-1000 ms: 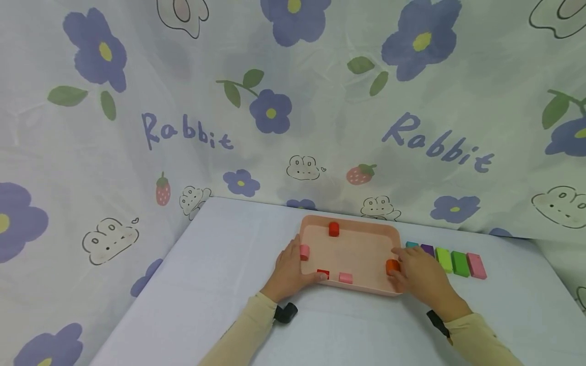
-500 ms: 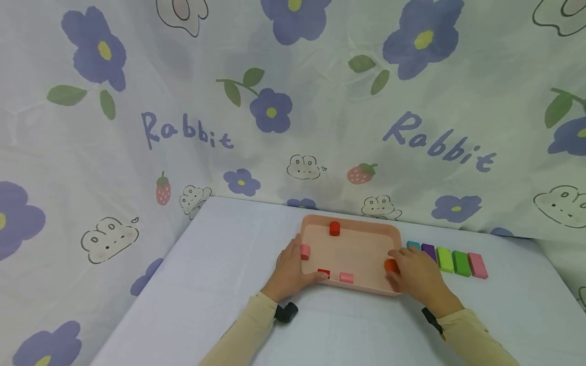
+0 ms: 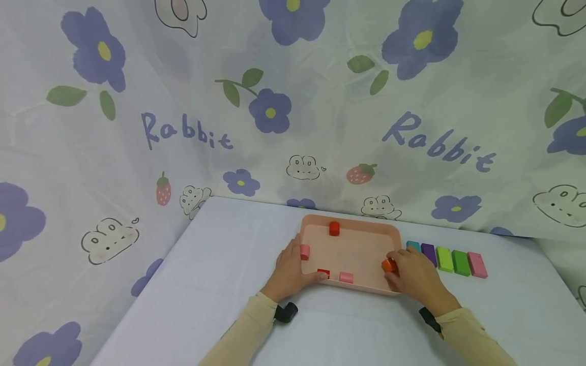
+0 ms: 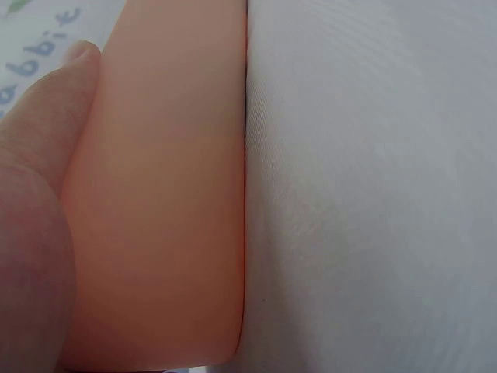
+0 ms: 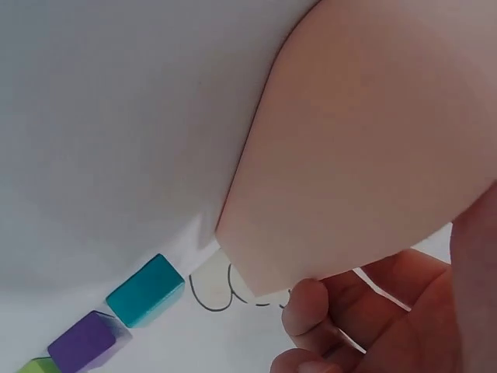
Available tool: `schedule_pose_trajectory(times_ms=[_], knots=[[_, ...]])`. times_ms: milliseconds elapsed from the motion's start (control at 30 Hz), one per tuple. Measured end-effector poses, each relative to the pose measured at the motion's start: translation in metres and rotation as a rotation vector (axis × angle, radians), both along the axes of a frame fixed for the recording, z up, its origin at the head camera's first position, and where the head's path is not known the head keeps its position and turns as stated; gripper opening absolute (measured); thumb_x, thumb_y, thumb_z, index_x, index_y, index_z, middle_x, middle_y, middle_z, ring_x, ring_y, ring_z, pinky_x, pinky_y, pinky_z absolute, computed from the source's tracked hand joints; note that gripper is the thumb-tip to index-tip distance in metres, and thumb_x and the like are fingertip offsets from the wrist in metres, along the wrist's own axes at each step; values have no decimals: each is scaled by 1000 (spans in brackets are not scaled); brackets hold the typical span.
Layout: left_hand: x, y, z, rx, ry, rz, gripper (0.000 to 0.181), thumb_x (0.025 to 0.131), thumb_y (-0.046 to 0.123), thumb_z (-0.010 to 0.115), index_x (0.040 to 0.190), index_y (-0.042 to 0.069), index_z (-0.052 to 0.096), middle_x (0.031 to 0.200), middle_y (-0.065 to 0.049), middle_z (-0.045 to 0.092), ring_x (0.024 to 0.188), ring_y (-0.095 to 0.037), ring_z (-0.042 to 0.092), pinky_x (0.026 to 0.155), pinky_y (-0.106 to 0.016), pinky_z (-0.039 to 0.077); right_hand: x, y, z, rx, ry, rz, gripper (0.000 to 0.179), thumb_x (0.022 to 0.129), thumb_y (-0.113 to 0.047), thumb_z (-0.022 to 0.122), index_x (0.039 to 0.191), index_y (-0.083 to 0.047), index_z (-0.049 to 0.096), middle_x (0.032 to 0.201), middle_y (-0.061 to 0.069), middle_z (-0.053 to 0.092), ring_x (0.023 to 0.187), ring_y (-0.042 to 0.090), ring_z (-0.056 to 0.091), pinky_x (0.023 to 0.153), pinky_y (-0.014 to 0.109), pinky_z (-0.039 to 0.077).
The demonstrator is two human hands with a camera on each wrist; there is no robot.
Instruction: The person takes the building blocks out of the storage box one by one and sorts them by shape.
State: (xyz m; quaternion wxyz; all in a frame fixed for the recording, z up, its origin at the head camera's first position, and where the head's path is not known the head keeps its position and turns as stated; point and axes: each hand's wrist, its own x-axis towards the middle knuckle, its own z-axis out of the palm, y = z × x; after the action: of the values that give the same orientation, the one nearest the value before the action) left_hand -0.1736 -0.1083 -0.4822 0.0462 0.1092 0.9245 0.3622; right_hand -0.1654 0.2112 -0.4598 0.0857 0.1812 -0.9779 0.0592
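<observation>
A shallow peach tray (image 3: 352, 250) lies on the table. My left hand (image 3: 287, 273) rests at its front left corner, fingers along the left side and thumb at the front rim. In the left wrist view the thumb (image 4: 58, 105) lies along the tray's rim. At the tray's right end my right hand (image 3: 416, 274) pinches an orange cylinder-shaped block (image 3: 389, 265), now tilted. The tray wall hides that block in the right wrist view. Inside the tray are a red cylinder block (image 3: 334, 229), a pink block (image 3: 304, 251), another red block (image 3: 323, 274) and another pink block (image 3: 346, 277).
Right of the tray stands a row of blocks: teal (image 3: 413, 246), purple (image 3: 429, 252), yellow-green (image 3: 444, 259), green (image 3: 461, 263) and pink (image 3: 477, 265). A patterned cloth (image 3: 320, 147) hangs behind the white table (image 3: 220, 284).
My right hand has moved slightly left and taken the orange block between its fingers. The block has shifted inward from the right wall and tilted. The left hand has stayed in place.
</observation>
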Motion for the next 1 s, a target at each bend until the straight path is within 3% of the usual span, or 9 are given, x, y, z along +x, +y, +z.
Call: schedule_pose_trajectory(times_ms=[267, 567, 1000], knots=[[0, 0, 0, 0, 8, 0, 122, 79, 59, 78, 160, 0, 10, 164, -18, 22, 148, -37, 24, 121, -55, 15, 3, 0, 4, -101, -61, -57, 45, 79, -27, 85, 112, 0, 70, 97, 11, 71, 95, 31, 58, 82, 48, 57], [-1, -1, -2, -5, 11, -11, 120, 80, 57, 77, 159, -2, 10, 164, -21, 20, 148, -38, 22, 121, -56, 15, 3, 2, 10, -188, -43, -94, 44, 85, -31, 80, 113, 1, 70, 86, 3, 66, 88, 27, 56, 71, 41, 56], [-1, -1, -2, 6, 3, -10, 120, 79, 58, 77, 159, -3, 10, 164, -21, 19, 149, -38, 21, 121, -57, 14, 12, 11, 17, -265, -27, -118, 54, 86, -37, 80, 123, 1, 67, 109, 15, 71, 94, 30, 56, 80, 50, 56]])
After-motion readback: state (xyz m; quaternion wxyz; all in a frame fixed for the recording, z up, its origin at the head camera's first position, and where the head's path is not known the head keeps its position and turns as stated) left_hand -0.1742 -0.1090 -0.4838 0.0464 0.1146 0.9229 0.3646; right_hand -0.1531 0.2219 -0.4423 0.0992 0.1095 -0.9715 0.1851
